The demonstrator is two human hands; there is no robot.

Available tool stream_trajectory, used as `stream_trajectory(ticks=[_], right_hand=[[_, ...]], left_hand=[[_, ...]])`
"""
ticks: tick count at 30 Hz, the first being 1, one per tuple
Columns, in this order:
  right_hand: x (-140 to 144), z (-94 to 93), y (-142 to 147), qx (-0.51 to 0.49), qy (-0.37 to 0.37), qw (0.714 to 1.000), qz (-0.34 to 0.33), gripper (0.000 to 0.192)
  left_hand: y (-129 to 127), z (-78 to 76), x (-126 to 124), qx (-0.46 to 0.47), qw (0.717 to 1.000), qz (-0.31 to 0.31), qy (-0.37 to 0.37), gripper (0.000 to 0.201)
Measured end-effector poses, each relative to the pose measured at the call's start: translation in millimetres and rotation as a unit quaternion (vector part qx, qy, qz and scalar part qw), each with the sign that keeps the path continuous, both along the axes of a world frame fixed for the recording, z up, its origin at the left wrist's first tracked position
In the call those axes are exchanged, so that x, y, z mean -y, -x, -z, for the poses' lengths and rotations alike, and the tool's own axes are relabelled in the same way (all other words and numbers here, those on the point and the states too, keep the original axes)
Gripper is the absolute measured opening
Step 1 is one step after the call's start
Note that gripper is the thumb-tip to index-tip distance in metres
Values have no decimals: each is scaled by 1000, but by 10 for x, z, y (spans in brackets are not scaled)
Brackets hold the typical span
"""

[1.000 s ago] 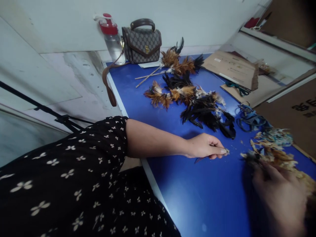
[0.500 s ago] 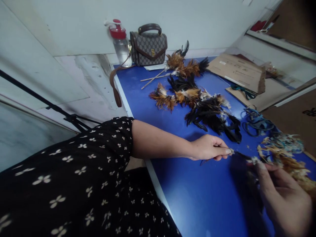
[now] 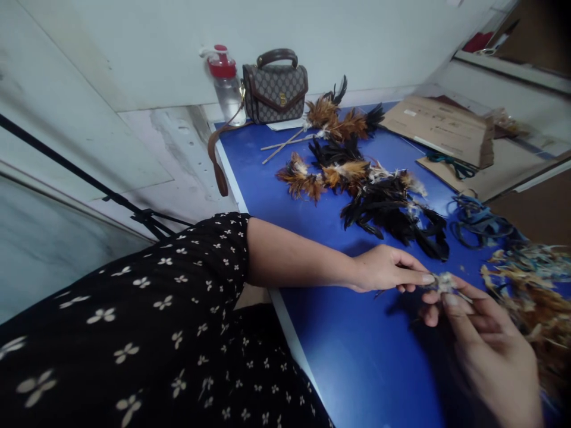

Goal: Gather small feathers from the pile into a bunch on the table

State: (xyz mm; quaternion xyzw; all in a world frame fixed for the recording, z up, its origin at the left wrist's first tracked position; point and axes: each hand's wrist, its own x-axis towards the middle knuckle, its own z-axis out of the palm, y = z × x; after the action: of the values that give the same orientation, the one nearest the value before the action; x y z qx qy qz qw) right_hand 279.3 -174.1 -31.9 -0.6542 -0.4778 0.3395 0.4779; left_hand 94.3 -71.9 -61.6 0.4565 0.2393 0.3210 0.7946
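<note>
My left hand (image 3: 392, 270) reaches over the blue table (image 3: 352, 345), thumb and finger pinched on a thin stick-like piece whose dark end shows below the palm. My right hand (image 3: 491, 345) is closed, its thumb against its fingers, holding a feather with a pale fluffy base (image 3: 445, 282). That fluff sits right beside the left fingertips. What lies inside the right palm is hidden and blurred. Just beyond the hands lies a bunch of black feathers (image 3: 392, 211), with brown feathers (image 3: 343, 173) behind it.
At the back stand a red-capped bottle (image 3: 228, 89) and a patterned handbag (image 3: 281, 92). Two thin sticks (image 3: 285, 144) lie near brown feather tufts (image 3: 325, 113). Cardboard (image 3: 441, 125), blue straps (image 3: 482, 220) and loose tan feathers (image 3: 530, 297) are on the right. A black tripod leg (image 3: 80, 169) slants at left.
My right hand has come left, bringing the fluffy feather base up to my left fingertips. My left hand keeps its pinch. The view has shifted slightly.
</note>
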Motion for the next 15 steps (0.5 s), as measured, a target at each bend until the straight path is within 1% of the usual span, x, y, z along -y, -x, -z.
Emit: stream_trajectory(ticks=[4, 7, 10, 13, 15], right_hand=[[24, 50, 114, -48, 4, 998, -42, 74], [58, 88, 148, -54, 7, 998, -39, 80], [87, 115, 163, -36, 18, 999, -14, 82], [89, 141, 160, -15, 18, 1000, 12, 78], [74, 151, 153, -5, 1, 1000, 28, 73]], left_hand=[[11, 61, -7, 48, 997, 58, -30, 49], [34, 61, 19, 42, 995, 82, -36, 50], [30, 65, 43, 28, 996, 65, -46, 48], [-5, 80, 35, 5, 998, 21, -66, 44], [-31, 82, 16, -14, 998, 1, -55, 42]])
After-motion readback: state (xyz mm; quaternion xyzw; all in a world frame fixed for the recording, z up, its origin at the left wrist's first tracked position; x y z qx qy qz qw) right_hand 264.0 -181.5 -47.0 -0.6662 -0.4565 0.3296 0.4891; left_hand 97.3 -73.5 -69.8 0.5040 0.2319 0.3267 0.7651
